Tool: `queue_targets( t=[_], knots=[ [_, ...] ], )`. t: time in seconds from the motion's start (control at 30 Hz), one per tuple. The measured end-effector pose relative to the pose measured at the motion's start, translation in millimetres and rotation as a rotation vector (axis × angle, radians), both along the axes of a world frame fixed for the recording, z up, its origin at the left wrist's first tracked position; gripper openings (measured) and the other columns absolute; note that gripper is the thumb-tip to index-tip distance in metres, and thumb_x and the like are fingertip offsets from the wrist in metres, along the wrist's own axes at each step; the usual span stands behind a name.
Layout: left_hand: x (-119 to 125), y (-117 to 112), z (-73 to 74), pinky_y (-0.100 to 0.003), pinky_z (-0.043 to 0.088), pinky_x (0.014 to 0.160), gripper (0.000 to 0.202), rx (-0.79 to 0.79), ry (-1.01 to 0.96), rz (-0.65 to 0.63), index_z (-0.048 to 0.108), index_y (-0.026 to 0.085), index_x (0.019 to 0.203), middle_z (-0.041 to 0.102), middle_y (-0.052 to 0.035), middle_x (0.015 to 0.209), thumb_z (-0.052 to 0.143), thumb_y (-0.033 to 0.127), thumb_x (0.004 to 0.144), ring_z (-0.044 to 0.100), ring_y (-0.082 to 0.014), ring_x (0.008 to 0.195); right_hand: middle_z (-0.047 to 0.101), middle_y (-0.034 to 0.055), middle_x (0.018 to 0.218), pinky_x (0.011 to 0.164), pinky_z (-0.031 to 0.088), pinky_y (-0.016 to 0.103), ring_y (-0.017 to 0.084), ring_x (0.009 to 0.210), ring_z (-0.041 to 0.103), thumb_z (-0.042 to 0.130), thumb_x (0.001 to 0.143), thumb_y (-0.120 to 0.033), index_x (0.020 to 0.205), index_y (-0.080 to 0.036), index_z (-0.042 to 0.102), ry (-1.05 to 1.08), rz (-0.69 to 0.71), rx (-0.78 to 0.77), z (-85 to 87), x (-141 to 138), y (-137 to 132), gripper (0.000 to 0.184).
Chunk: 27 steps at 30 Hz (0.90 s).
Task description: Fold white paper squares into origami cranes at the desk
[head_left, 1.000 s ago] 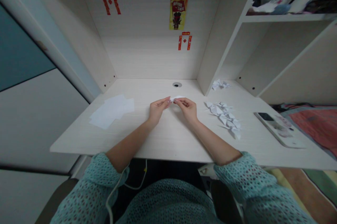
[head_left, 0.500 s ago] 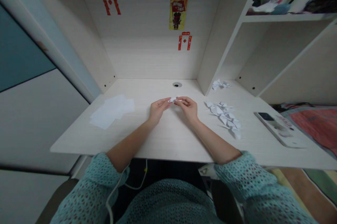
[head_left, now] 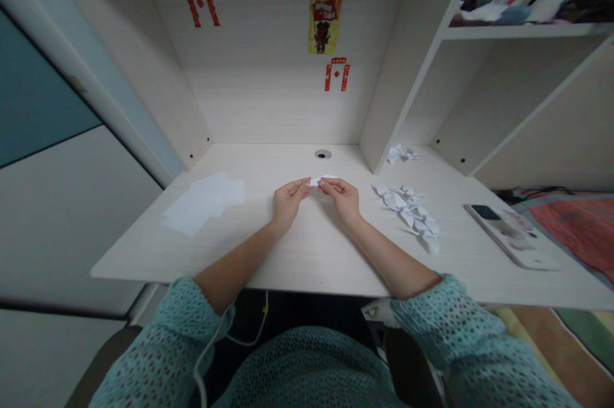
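Observation:
A small folded piece of white paper (head_left: 320,180) is pinched between both of my hands above the middle of the pale wooden desk (head_left: 307,254). My left hand (head_left: 288,199) grips its left end with fingertips pressed together. My right hand (head_left: 341,196) grips its right end the same way. Most of the paper is hidden behind my fingers. A loose stack of flat white sheets (head_left: 204,202) lies to the left of my hands.
Several folded white paper figures (head_left: 410,213) lie right of my hands, with more (head_left: 400,153) in the shelf nook behind. A phone (head_left: 509,235) rests near the desk's right edge. A cable hole (head_left: 323,154) sits at the back. Shelves rise on the right.
My fingers have shifted slightly on the small folded paper, drawing together and then back; the hands stay at the same spot above the desk.

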<state>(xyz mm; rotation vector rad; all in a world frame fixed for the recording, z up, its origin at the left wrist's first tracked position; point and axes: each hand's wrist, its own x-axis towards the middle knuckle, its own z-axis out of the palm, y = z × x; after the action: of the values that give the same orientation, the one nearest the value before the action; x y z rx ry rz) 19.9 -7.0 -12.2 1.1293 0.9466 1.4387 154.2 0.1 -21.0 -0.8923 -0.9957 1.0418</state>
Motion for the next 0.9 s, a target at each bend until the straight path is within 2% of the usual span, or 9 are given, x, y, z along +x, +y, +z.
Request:
queue_targets(
  t=[0.17,0.3,0.4,0.67,0.8,0.9],
  knots=[
    [0.8,-0.4,-0.7,-0.037,0.049,0.089,0.041,0.026,-0.002,-0.016,0.065,0.013,0.101,0.071,-0.0098,0.09,0.07,0.038,0.069,0.067,-0.0201,0.085,0.065,-0.0026,0.058,0.067,0.05,0.029,0.015,0.062,0.065,0.077,0.056,-0.04,0.085,-0.021,0.06,0.033,-0.013,-0.011,1.3,-0.1,-0.4,0.038],
    [0.3,-1.1,0.1,-0.038,0.048,0.089,0.056,0.018,-0.011,-0.026,0.056,0.015,0.118,0.072,-0.0082,0.083,0.072,0.036,0.068,0.067,-0.0204,0.085,0.066,-0.0025,0.061,0.064,0.049,0.027,0.016,0.063,0.066,0.077,0.056,-0.041,0.08,-0.022,0.053,0.037,-0.017,-0.002,3.3,-0.1,-0.8,0.038],
    [-0.8,-1.2,0.0,-0.038,0.048,0.09,0.059,0.0,-0.007,-0.06,0.053,0.015,0.121,0.072,-0.0091,0.084,0.07,0.039,0.07,0.067,-0.0211,0.087,0.067,-0.0008,0.064,0.065,0.049,0.028,0.017,0.065,0.067,0.074,0.058,-0.045,0.078,-0.022,0.051,0.025,-0.034,0.004,3.0,-0.1,0.0,0.038],
    [-0.1,-0.6,-3.3,-0.038,0.049,0.088,0.059,0.002,0.019,-0.079,0.055,0.015,0.12,0.071,-0.009,0.082,0.071,0.041,0.069,0.067,-0.022,0.088,0.064,-0.0031,0.058,0.056,0.046,0.025,0.017,0.06,0.066,0.073,0.059,-0.046,0.075,-0.023,0.044,0.035,-0.078,-0.02,-2.2,-2.2,3.0,0.04],
    [-3.3,2.8,-3.3,-0.036,0.049,0.086,0.06,-0.094,-0.011,-0.111,0.051,0.018,0.124,0.071,-0.0093,0.091,0.066,0.047,0.073,0.067,-0.0217,0.09,0.062,-0.005,0.058,0.057,0.045,0.024,0.015,0.059,0.065,0.07,0.064,-0.044,0.078,-0.024,0.042,-0.036,-0.076,0.04,-1.2,2.0,5.8,0.037],
    [-6.4,6.7,-4.2,-0.035,0.05,0.083,0.053,-0.192,0.024,-0.153,0.062,0.016,0.109,0.07,-0.0128,0.095,0.056,0.057,0.076,0.067,-0.0225,0.088,0.062,-0.0058,0.059,0.058,0.045,0.024,0.014,0.059,0.064,0.066,0.068,-0.042,0.082,-0.025,0.041,-0.12,-0.064,0.081,1.1,5.9,6.1,0.034]
  ],
)
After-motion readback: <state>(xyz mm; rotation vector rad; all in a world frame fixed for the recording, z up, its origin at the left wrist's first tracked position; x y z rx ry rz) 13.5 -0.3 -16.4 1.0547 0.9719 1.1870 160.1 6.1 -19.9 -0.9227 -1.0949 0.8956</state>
